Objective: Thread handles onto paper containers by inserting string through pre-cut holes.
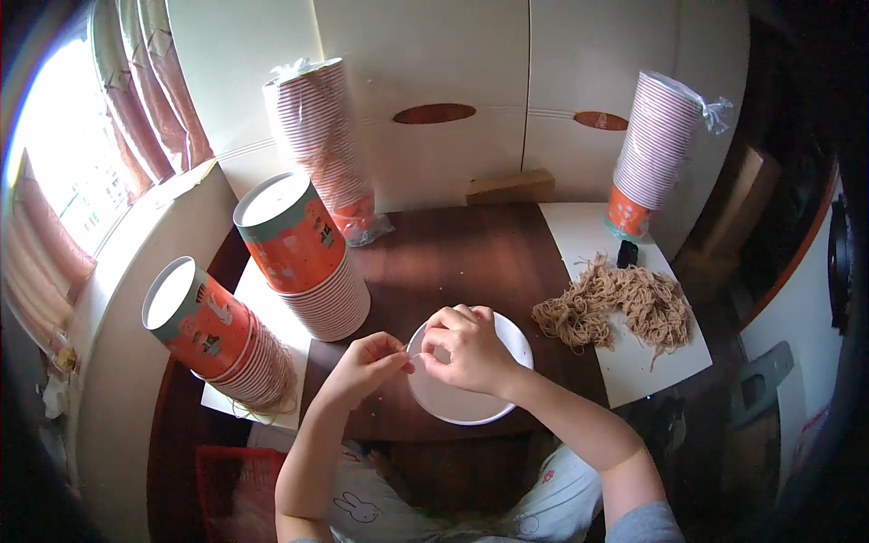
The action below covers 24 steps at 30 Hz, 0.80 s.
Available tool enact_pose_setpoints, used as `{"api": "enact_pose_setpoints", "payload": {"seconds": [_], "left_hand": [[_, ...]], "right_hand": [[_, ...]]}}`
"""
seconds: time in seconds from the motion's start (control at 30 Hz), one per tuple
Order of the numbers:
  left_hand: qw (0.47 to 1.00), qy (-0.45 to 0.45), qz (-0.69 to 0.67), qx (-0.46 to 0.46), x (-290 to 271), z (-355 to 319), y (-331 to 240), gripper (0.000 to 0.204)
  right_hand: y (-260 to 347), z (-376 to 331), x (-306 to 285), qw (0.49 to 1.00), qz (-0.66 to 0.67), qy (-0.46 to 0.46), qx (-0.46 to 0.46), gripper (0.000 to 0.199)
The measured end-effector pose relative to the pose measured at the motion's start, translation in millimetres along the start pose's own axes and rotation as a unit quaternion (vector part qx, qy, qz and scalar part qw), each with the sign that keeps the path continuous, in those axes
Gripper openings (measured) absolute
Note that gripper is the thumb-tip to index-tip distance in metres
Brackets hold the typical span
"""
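Both my hands meet over the near left rim of a round white paper bucket [466, 398], which stands near the table's front edge. My left hand [369, 364] is closed in a pinch, thumb against forefinger. My right hand [466, 348] pinches too, its fingertips almost touching the left ones. A short, thin, pale strand seems to run between the fingertips; it is too small to name surely. Whether the bucket is upright or upside down, I cannot tell. To the right lies a tangled heap of light brown string [625, 308].
Two upside-down stacks of orange and green paper buckets, a near one [222, 335] and a farther one [303, 244], stand at the left. Plastic-wrapped stacks rise at the back left [312, 136] and back right [656, 145]. A small black object [626, 254] touches the string.
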<state>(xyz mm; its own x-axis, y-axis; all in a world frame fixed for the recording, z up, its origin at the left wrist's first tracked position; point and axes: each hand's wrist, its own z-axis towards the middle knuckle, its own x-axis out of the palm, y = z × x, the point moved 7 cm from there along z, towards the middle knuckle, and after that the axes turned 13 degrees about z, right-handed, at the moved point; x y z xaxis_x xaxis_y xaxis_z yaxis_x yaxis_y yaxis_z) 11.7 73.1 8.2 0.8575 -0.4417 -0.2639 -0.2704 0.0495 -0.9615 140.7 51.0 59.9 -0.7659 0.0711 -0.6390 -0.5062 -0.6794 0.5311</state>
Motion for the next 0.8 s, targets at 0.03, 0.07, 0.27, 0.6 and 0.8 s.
{"api": "enact_pose_setpoints", "payload": {"seconds": [0.03,0.07,0.27,0.6,0.8], "left_hand": [[1.000,-0.001,-0.001,0.000,-0.5,-0.6,-2.9,0.010],[1.000,-0.002,-0.011,-0.017,-0.7,-2.2,-6.1,0.010],[0.999,-0.007,0.049,0.000,-8.0,-2.5,4.4,0.010],[0.998,-0.019,0.042,0.031,-9.0,-1.8,1.7,0.016],[0.998,-0.041,0.049,-0.023,-13.1,-9.2,-10.0,0.016]], "right_hand": [[2.2,-0.6,0.7,1.000,0.000,0.001,-0.001,0.008],[4.7,-2.1,3.8,1.000,0.020,0.010,0.001,0.008],[28.7,-14.5,28.6,0.996,-0.034,0.060,-0.063,0.006],[-8.9,-0.4,36.0,0.975,0.190,0.043,0.103,0.022],[2.5,-1.8,31.2,0.992,0.115,0.020,0.049,0.023]]}}
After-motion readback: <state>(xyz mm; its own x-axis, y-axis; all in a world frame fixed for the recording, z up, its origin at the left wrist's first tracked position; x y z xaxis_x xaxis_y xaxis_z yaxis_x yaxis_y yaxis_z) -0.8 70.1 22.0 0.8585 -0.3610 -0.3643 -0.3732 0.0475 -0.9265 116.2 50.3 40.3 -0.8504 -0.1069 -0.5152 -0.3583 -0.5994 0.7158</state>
